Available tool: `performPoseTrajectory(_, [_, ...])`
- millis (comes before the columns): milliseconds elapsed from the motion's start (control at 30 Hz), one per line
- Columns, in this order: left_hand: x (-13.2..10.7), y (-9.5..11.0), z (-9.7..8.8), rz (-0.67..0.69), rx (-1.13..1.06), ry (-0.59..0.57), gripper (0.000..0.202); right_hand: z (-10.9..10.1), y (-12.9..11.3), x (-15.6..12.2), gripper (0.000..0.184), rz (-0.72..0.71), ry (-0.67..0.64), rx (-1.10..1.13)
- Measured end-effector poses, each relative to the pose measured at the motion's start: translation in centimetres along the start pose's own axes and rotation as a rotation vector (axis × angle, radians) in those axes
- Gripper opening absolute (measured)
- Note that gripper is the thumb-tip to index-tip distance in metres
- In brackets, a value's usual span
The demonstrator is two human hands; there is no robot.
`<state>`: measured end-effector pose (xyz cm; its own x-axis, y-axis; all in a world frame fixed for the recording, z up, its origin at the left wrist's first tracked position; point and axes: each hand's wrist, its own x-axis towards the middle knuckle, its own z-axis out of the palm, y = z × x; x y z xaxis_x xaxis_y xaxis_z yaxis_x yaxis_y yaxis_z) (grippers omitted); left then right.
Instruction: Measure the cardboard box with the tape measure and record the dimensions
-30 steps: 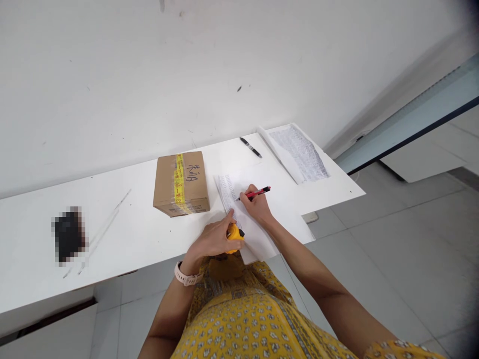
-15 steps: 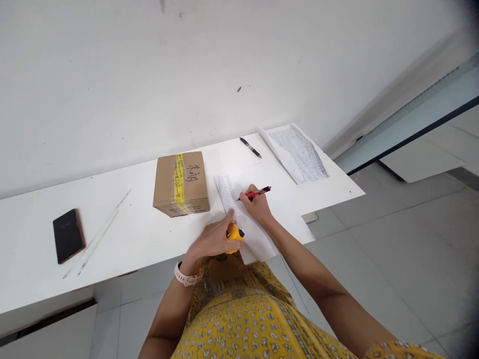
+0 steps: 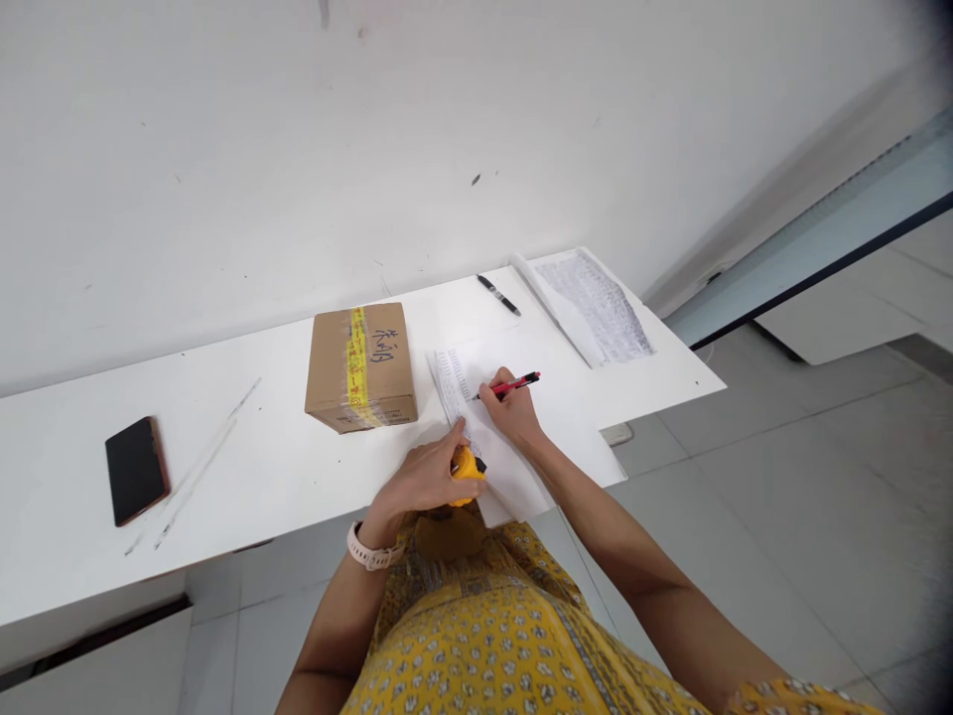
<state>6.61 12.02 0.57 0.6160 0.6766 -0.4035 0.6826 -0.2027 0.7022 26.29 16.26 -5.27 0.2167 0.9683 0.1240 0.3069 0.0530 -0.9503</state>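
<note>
My left hand (image 3: 428,472) is wrapped round a yellow and black tape measure (image 3: 466,469) at the table's front edge, with a fingertip resting on the paper. Between thumb and fingers of my right hand (image 3: 512,405) is a red and black pen (image 3: 519,384), its tip at the paper. Beneath both hands lie white sheets of paper (image 3: 532,462), with rows of small handwriting along the left side of the top one. A brown cardboard box (image 3: 332,357), sealed with yellow printed tape and marked with dark writing, stands just left of the sheets.
A black pen (image 3: 498,295) lies near the wall. To its right is a folded sheet (image 3: 596,308) dense with writing. A dark phone (image 3: 137,471) rests on the left part of the white table (image 3: 245,447). Beyond the table's right end is a glass panel (image 3: 834,238).
My right hand has shifted very slightly with the pen along the paper. My left hand, the tape measure and the box stay where they were.
</note>
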Motion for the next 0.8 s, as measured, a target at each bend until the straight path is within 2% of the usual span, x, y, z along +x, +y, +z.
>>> performPoseTrajectory(133, [0.0, 0.1, 0.0, 0.008, 0.004, 0.005, 0.099, 0.2, -0.1, 0.0, 0.029, -0.012, 0.006, 0.014])
performPoseTrajectory(267, [0.1, 0.0, 0.0, 0.003, -0.028, 0.013, 0.097, 0.0, 0.0, -0.1, 0.028, -0.050, 0.110, 0.005])
performPoseTrajectory(367, [-0.1, -0.4, 0.0, 0.016, -0.142, 0.040, 0.089, -1.4, 0.7, -0.1, 0.014, -0.183, 0.122, -0.081])
performPoseTrajectory(433, [-0.6, -0.8, 0.0, 0.061, -0.296, 0.048, 0.077, -2.7, 1.3, 0.0, 0.011, -0.320, 0.038, -0.233])
performPoseTrajectory(500, [-1.6, -1.1, -0.1, 0.128, -0.453, 0.041, 0.068, -4.0, 1.7, 0.0, 0.024, -0.399, -0.040, -0.421])
performPoseTrajectory(600, [-3.3, -1.1, -0.4, 0.211, -0.591, 0.069, 0.066, -5.0, 0.6, -0.8, 0.038, -0.378, -0.045, -0.555])
performPoseTrajectory(633, [-3.9, -0.9, -0.4, 0.230, -0.613, 0.093, 0.067, -5.0, -0.3, -1.3, 0.037, -0.352, -0.042, -0.523])
performPoseTrajectory(700, [-4.9, -0.5, -0.4, 0.267, -0.643, 0.147, 0.070, -4.7, -2.6, -2.7, 0.032, -0.263, -0.133, -0.362])
performPoseTrajectory(800, [-6.0, 0.2, -0.1, 0.310, -0.652, 0.254, 0.074, -3.9, -6.3, -5.1, 0.028, -0.078, -0.485, -0.047])
